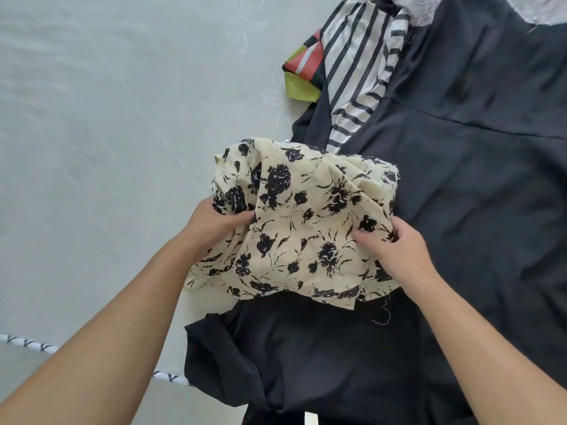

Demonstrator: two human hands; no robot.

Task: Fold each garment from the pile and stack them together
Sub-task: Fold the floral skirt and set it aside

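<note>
A cream garment with black flower print point(306, 216) is bunched up in the middle, held above the pile. My left hand point(214, 223) grips its left edge, fingers curled into the cloth. My right hand point(395, 250) pinches its right side, thumb on top. Under it and to the right lies a large dark navy garment point(475, 148). A black garment point(291, 357) is crumpled below the floral one. A black-and-white striped garment point(356, 72) lies at the top, with a red, white and green piece point(303, 69) beside it.
The clothes lie on a pale grey-white sheet point(107, 133) that spreads to the left. A patterned white trim point(27, 343) marks the sheet's near edge at the lower left. White lace fabric point(429, 7) shows at the top right.
</note>
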